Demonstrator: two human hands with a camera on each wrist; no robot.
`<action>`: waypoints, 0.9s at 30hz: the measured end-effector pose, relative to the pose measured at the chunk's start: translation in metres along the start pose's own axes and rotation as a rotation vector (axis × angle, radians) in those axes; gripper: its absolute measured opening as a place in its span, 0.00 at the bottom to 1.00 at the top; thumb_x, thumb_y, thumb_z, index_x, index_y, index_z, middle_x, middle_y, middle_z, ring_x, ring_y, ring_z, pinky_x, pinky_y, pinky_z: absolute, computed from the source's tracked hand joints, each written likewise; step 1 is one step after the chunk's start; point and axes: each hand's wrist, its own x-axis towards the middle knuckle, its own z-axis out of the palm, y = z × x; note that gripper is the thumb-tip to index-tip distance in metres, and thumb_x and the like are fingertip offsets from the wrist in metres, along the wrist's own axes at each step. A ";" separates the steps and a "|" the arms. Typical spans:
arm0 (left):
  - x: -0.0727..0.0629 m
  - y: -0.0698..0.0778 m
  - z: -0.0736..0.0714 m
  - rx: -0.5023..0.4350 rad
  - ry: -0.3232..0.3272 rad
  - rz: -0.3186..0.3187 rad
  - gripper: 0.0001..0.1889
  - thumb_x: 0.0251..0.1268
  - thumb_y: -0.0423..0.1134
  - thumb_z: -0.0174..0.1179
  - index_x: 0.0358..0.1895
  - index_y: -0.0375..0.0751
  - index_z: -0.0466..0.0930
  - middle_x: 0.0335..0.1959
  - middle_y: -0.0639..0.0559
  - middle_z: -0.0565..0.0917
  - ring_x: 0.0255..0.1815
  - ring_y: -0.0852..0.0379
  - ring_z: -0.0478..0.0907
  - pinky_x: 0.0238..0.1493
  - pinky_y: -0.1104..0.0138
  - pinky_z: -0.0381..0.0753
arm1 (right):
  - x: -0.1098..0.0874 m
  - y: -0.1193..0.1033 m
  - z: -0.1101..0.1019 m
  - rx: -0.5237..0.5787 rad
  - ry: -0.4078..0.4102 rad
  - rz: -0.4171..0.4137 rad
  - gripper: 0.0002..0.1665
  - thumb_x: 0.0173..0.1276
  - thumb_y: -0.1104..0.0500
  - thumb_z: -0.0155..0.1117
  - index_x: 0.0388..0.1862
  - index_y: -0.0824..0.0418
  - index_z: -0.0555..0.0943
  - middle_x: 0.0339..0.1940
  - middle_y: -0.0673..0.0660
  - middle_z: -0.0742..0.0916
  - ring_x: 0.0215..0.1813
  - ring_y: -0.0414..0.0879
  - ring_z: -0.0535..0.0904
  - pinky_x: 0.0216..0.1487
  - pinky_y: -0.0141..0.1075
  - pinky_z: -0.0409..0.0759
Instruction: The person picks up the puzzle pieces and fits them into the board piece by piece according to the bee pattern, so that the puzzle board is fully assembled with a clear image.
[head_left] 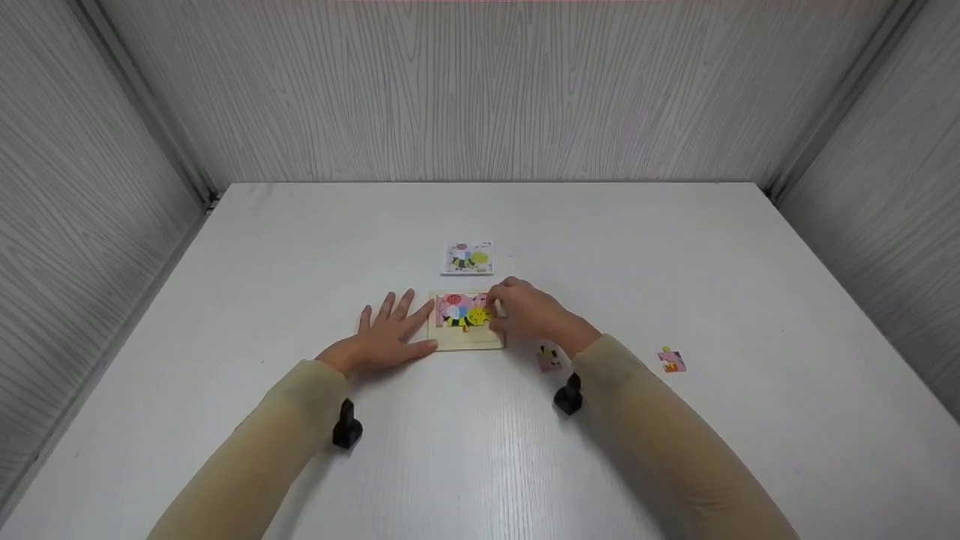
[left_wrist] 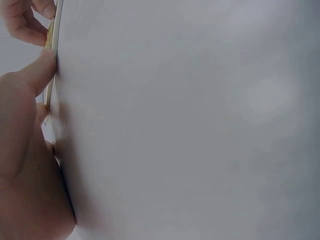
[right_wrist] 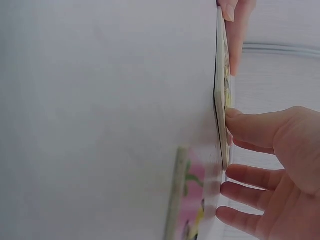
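Observation:
A wooden puzzle board (head_left: 466, 342) lies flat on the white table, its upper part filled with pieces of a bee picture (head_left: 459, 309). My left hand (head_left: 386, 339) lies beside its left edge with fingers spread; thumb and forefinger touch the board. At the board's right side my right hand (head_left: 531, 309) pinches a puzzle piece between thumb and forefinger, the piece mostly hidden by the fingers. In the right wrist view the thumb (right_wrist: 245, 122) meets the pieces while the other fingers extend past the board's edge.
A loose puzzle piece (head_left: 549, 358) lies under the right wrist, and another piece (head_left: 672, 360) is farther right. Behind the board sits a square card (head_left: 468, 259) with the same bee picture. Grey wood-grain walls (head_left: 480, 90) enclose the table at the back and sides.

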 end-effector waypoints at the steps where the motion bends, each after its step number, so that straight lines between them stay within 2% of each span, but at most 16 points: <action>1: 0.000 0.000 0.000 -0.003 0.002 0.002 0.40 0.66 0.65 0.40 0.75 0.54 0.38 0.74 0.42 0.30 0.72 0.40 0.22 0.62 0.40 0.23 | 0.000 0.000 0.000 -0.009 0.002 -0.003 0.16 0.63 0.54 0.64 0.49 0.57 0.78 0.55 0.57 0.75 0.53 0.48 0.71 0.56 0.41 0.71; 7: 0.001 0.000 0.000 0.000 0.011 0.006 0.40 0.66 0.65 0.40 0.75 0.53 0.39 0.74 0.42 0.31 0.72 0.40 0.23 0.62 0.40 0.24 | 0.000 -0.004 -0.001 -0.052 -0.003 -0.025 0.16 0.64 0.56 0.64 0.51 0.54 0.80 0.58 0.58 0.74 0.60 0.51 0.68 0.61 0.44 0.66; 13: 0.002 -0.001 0.001 0.004 0.008 0.003 0.40 0.66 0.66 0.39 0.75 0.54 0.38 0.74 0.42 0.31 0.72 0.40 0.23 0.62 0.40 0.24 | 0.000 -0.005 -0.002 -0.048 -0.014 -0.049 0.15 0.64 0.57 0.64 0.50 0.55 0.81 0.59 0.58 0.75 0.61 0.51 0.67 0.62 0.43 0.65; 27: 0.002 -0.001 0.001 0.016 -0.005 -0.005 0.41 0.64 0.68 0.38 0.75 0.56 0.37 0.74 0.44 0.30 0.72 0.41 0.22 0.62 0.41 0.23 | -0.002 -0.010 -0.001 -0.038 -0.026 -0.044 0.16 0.63 0.55 0.65 0.50 0.52 0.82 0.58 0.54 0.75 0.59 0.48 0.68 0.62 0.40 0.65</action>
